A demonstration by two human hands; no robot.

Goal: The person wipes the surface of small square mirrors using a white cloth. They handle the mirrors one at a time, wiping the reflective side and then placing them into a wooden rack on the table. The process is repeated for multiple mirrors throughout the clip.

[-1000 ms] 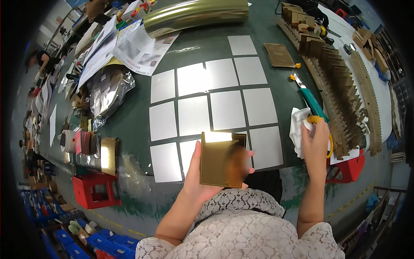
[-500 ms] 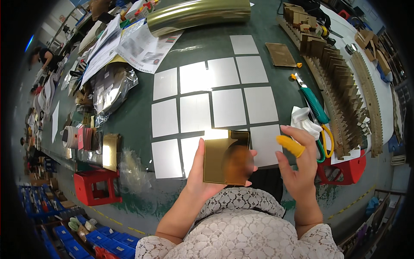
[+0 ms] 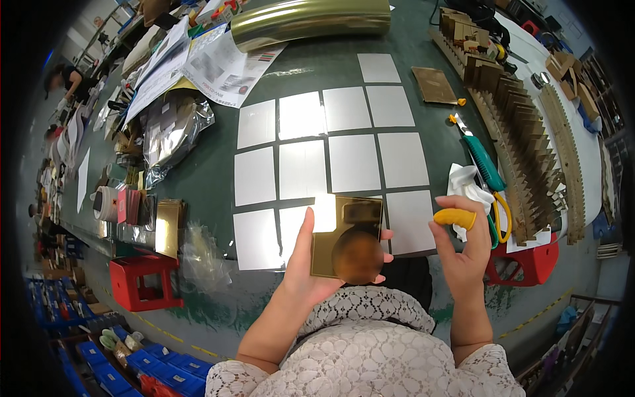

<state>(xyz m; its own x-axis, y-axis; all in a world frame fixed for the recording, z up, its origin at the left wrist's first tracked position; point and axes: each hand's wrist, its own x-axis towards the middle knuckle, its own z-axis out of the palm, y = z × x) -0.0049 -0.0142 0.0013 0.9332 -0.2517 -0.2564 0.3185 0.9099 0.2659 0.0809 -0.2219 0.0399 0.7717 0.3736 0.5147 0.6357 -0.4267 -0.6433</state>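
My left hand (image 3: 301, 284) grips a shiny gold mirror plate (image 3: 325, 248) by its edges, thumb on the left side and fingertips on the right. A blurred reflection fills part of its surface. To the right and apart from the plate is my right hand (image 3: 463, 258), raised with a yellow finger cot (image 3: 455, 218) on one finger. Its thumb tip lies close to the cot's tip; whether something small is pinched there is hidden. Beyond the plate, several pale rectangular sheets (image 3: 354, 162) lie in rows on the dark green table (image 3: 291, 79).
A gold roll (image 3: 311, 23) lies at the back. On the right are a green-handled cutter (image 3: 483, 162), yellow-and-green scissors (image 3: 504, 218), a crumpled white cloth (image 3: 463, 182) and a toothed brown rack (image 3: 516, 132). Papers (image 3: 225, 66) and a plastic-wrapped bundle (image 3: 172, 132) occupy the left.
The gold plate has tilted slightly, and its reflection has shifted. My right hand has moved a little right, its thumb and yellow-covered finger coming closer together.
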